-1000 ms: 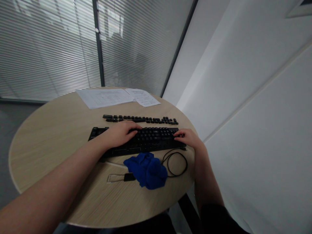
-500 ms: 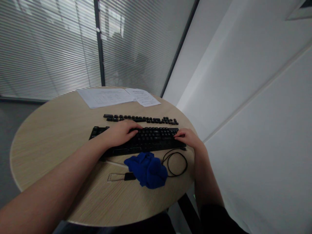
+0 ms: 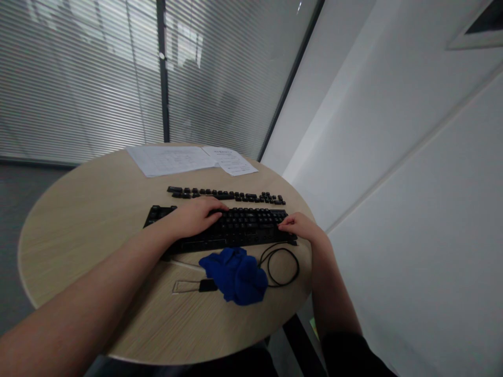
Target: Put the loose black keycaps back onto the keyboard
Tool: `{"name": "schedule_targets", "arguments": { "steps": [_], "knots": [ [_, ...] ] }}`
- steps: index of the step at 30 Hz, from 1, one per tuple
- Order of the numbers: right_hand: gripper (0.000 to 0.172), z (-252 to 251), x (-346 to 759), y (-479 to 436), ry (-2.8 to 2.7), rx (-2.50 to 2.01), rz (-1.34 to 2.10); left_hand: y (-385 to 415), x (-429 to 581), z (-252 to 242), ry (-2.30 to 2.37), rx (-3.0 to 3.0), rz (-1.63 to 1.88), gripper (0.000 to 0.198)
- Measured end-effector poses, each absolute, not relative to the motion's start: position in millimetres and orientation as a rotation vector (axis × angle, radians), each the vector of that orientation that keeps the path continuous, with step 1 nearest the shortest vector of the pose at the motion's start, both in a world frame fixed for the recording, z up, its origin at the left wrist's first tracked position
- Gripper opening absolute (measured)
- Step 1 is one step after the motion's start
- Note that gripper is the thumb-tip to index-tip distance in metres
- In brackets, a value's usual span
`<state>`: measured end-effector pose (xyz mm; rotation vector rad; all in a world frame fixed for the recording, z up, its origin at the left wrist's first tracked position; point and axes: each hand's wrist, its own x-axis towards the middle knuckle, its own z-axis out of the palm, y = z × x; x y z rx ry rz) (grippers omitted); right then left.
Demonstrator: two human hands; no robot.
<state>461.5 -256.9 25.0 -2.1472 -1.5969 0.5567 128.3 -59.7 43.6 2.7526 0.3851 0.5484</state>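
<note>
A black keyboard [image 3: 251, 220] lies across the round table, with bare sockets along its near rows where keycaps are off. My left hand [image 3: 198, 215] rests flat on its left half, thumb and fingers apart, covering some keys. At the right end, my right hand [image 3: 299, 225] has its fingertips pinched together over the near rows. Whatever is between those fingertips is too small to make out. Beyond the keyboard, loose black keycaps [image 3: 251, 197] stand in two rows, partly hidden by my left hand.
In front of the keyboard lie a crumpled blue cloth [image 3: 239, 277], a coiled black cable [image 3: 297, 267] and a wire keycap puller [image 3: 188, 286] partly under the cloth. Printed papers [image 3: 168, 159] sit at the table's far edge. A white wall [image 3: 393, 209] rises close on the right.
My right hand has shifted slightly left and nearer along the keyboard's near rows, fingers still pinched. My left hand stays on the keyboard. The whole view has tilted slightly.
</note>
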Motion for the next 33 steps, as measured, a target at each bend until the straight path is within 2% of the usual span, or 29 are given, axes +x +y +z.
{"name": "schedule_targets", "arguments": {
  "steps": [4,9,14,21,33],
  "knots": [
    [0.023,29.5,460.1,-256.8,-1.678,-2.119,0.426,-60.1,127.6,43.1,0.385,2.733,0.566,0.036],
    [0.022,56.0,474.4,-228.2,-1.784,-2.018,0.083,-60.4,127.4,40.7,0.371,2.728,0.587,0.034],
    [0.02,72.3,500.1,-162.8,-1.863,-2.235,-0.126,-61.4,127.8,40.4,0.361,2.723,0.58,0.035],
    [0.016,62.5,513.1,-96.6,-1.947,-2.337,-0.096,-63.3,125.6,39.5,0.347,2.731,0.599,0.032],
    [0.022,51.2,522.1,-57.5,-2.013,-2.435,0.063,-65.8,126.9,40.2,0.402,2.754,0.546,0.032]
  ]
}}
